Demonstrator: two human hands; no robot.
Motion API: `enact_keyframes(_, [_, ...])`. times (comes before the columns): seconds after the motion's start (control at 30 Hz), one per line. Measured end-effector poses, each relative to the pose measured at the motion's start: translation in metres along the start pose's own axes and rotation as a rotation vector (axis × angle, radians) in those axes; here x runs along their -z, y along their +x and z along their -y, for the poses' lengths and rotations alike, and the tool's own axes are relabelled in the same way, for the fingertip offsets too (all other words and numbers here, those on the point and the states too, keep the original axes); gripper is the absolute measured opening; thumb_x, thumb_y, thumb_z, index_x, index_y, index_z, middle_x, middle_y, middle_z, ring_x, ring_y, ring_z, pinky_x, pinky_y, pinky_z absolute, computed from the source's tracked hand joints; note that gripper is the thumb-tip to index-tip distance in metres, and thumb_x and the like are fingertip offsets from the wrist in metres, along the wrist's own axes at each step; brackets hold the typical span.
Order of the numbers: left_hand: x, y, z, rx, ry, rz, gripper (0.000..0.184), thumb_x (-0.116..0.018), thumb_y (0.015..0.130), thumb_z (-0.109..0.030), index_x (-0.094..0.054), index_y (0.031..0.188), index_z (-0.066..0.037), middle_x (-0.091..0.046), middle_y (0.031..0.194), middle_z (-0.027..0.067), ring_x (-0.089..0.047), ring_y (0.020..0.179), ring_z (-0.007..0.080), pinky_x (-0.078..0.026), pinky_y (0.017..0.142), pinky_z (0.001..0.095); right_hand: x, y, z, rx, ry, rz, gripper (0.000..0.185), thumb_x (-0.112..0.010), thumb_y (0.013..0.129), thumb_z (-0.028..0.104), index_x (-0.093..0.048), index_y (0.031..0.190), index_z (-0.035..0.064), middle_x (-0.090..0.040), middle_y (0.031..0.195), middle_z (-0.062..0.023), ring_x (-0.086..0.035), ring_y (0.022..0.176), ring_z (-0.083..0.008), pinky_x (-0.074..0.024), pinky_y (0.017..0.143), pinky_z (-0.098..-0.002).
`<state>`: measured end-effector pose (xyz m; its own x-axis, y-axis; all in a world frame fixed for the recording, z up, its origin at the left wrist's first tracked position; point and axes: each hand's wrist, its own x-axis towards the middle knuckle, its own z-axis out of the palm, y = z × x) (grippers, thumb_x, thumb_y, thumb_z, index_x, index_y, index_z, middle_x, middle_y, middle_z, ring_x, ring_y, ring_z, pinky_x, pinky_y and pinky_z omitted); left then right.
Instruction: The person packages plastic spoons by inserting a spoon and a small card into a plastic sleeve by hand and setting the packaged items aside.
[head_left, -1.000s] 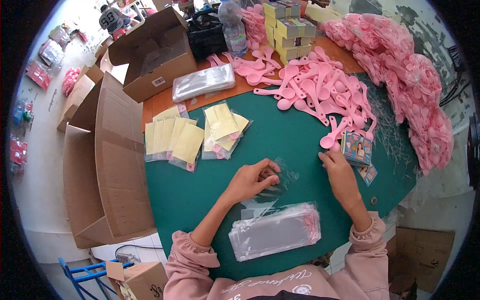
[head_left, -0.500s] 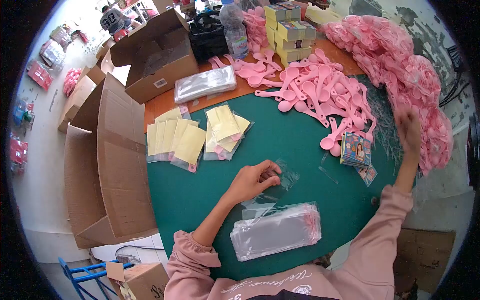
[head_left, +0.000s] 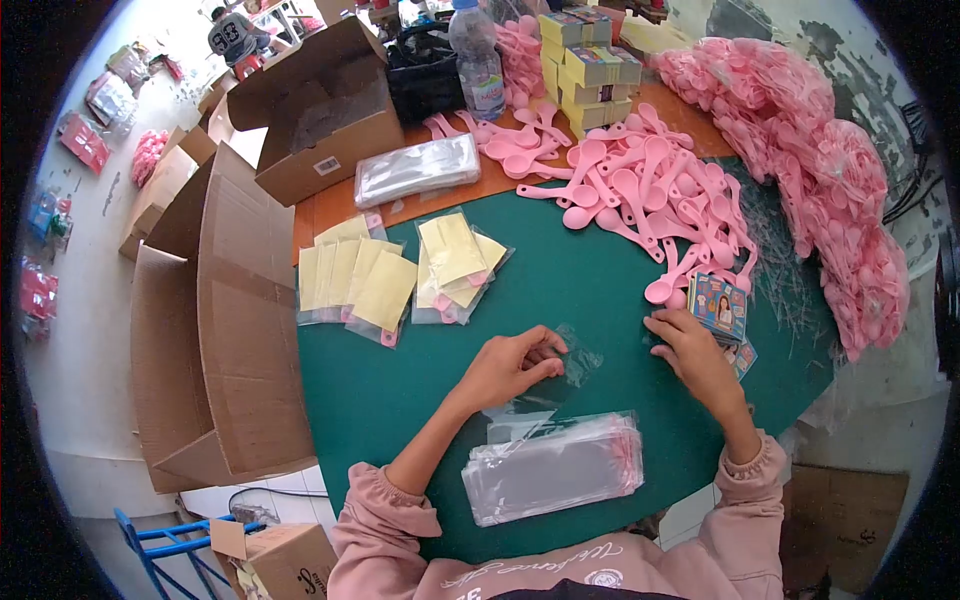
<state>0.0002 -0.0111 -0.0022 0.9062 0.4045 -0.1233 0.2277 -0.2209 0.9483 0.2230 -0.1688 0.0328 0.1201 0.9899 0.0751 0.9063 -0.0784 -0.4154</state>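
Clear plastic bag (head_left: 584,358) at your left hand (head_left: 528,368), above the green mat (head_left: 420,375); your left thumb and curled fingers are closed on it, the film spreading beyond the fingertips. Your right hand (head_left: 692,358) is just beside the stack of picture cards (head_left: 720,304), thumb and forefinger a little apart; film is hard to make out there, so you may or may not be touching some. Nearest you, a pile of clear bags (head_left: 548,468) lies flat. Far side: loose pink spoons (head_left: 655,195) heaped beyond the cards. To your left, packed bags with yellow cards (head_left: 384,290) lie overlapping near the open carton (head_left: 250,330).
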Motion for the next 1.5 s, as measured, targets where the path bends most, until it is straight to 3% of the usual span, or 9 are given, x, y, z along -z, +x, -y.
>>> enact_keyframes(0.33, [-0.001, 0.001, 0.001, -0.013, 0.003, -0.01, 0.021, -0.058, 0.084, -0.017, -0.054, 0.1, -0.005, -0.065, 0.08, 0.0042, -0.061, 0.072, 0.0106, -0.048, 0.066, 0.0249, -0.026, -0.001, 0.003, 0.028, -0.109, -0.255, 0.011, -0.055, 0.073, -0.003, -0.058, 0.084, -0.0005, -0.055, 0.079, -0.0119, -0.054, 0.078, -0.029, -0.0455, 0.07, -0.0344])
enact_keyframes(0.47, [0.0, 0.0, 0.0, -0.007, 0.012, -0.014, 0.02, -0.058, 0.084, -0.017, -0.054, 0.099, -0.004, -0.065, 0.08, 0.0041, -0.061, 0.071, 0.0103, -0.048, 0.066, 0.0249, 0.022, -0.002, 0.01, -0.12, 0.554, -0.081, 0.006, -0.063, 0.071, 0.002, -0.057, 0.073, 0.0001, -0.055, 0.07, -0.0062, -0.055, 0.066, -0.017, -0.0445, 0.062, -0.0308])
enact_keyframes(0.6, [0.001, 0.0, -0.001, -0.009, 0.019, -0.002, 0.019, -0.057, 0.084, -0.017, -0.054, 0.098, -0.004, -0.065, 0.08, 0.0041, -0.061, 0.072, 0.0106, -0.048, 0.066, 0.0254, 0.104, 0.003, -0.11, 0.24, 1.15, -0.241, 0.026, -0.067, 0.077, 0.023, -0.061, 0.083, -0.0007, -0.062, 0.079, -0.0084, -0.058, 0.075, -0.0147, -0.0462, 0.07, -0.0262])
enact_keyframes(0.7, [-0.001, 0.002, 0.003, -0.027, -0.032, -0.005, 0.022, -0.057, 0.083, -0.015, -0.052, 0.101, -0.004, -0.066, 0.079, 0.0049, -0.063, 0.07, 0.0135, -0.048, 0.065, 0.0257, 0.125, 0.035, -0.123, -0.262, 0.545, -0.586, 0.02, -0.056, 0.082, 0.021, -0.059, 0.086, 0.0009, -0.057, 0.077, -0.0086, -0.056, 0.076, -0.0221, -0.0441, 0.069, -0.0326])
enact_keyframes(0.77, [-0.001, 0.001, 0.002, -0.044, -0.068, -0.041, 0.027, -0.056, 0.083, -0.014, -0.047, 0.108, -0.005, -0.066, 0.079, 0.0048, -0.063, 0.069, 0.0137, -0.048, 0.064, 0.026, 0.114, 0.032, -0.137, -0.209, -1.16, -0.648, 0.018, -0.051, 0.084, 0.015, -0.056, 0.094, 0.0009, -0.057, 0.094, -0.0121, -0.055, 0.087, -0.0298, -0.0427, 0.075, -0.0367])
enact_keyframes(1.03, [0.0, 0.001, 0.006, -0.05, -0.073, 0.005, 0.03, -0.053, 0.084, -0.013, -0.046, 0.112, -0.006, -0.066, 0.08, 0.0049, -0.063, 0.069, 0.0146, -0.048, 0.064, 0.0264, 0.087, 0.057, -0.102, -0.017, -0.551, -0.564, 0.026, -0.057, 0.071, 0.0, -0.06, 0.097, 0.0037, -0.054, 0.091, -0.0126, -0.053, 0.084, -0.0322, -0.0418, 0.077, -0.0382])
enact_keyframes(1.1, [0.001, 0.002, 0.006, -0.067, -0.054, 0.002, 0.028, -0.053, 0.084, -0.013, -0.047, 0.111, -0.006, -0.066, 0.08, 0.0048, -0.063, 0.069, 0.0146, -0.048, 0.064, 0.0263, 0.073, 0.068, -0.081, -0.143, -0.084, -0.209, 0.024, -0.059, 0.068, 0.002, -0.062, 0.092, 0.0037, -0.057, 0.088, -0.0111, -0.052, 0.086, -0.0291, -0.0404, 0.078, -0.0359])
enact_keyframes(1.3, [0.001, 0.002, 0.011, -0.055, -0.132, 0.008, 0.025, -0.054, 0.084, -0.015, -0.052, 0.108, -0.005, -0.067, 0.08, 0.0046, -0.063, 0.069, 0.0135, -0.048, 0.064, 0.0256, 0.062, 0.091, -0.092, -0.04, -0.311, 0.244, 0.023, -0.064, 0.066, 0.01, -0.065, 0.089, 0.0057, -0.058, 0.079, -0.0069, -0.046, 0.093, -0.023, -0.0361, 0.081, -0.0323])
enact_keyframes(1.5, [0.004, 0.003, 0.0, 0.082, -0.225, 0.028, 0.024, -0.057, 0.083, -0.015, -0.056, 0.105, -0.004, -0.068, 0.084, 0.0038, -0.062, 0.072, 0.0095, -0.048, 0.066, 0.0231, 0.064, 0.092, -0.096, 0.156, -0.085, 0.177, 0.015, -0.063, 0.072, 0.014, -0.062, 0.083, 0.0047, -0.06, 0.077, -0.0063, -0.051, 0.079, -0.0194, -0.0409, 0.071, -0.0312])
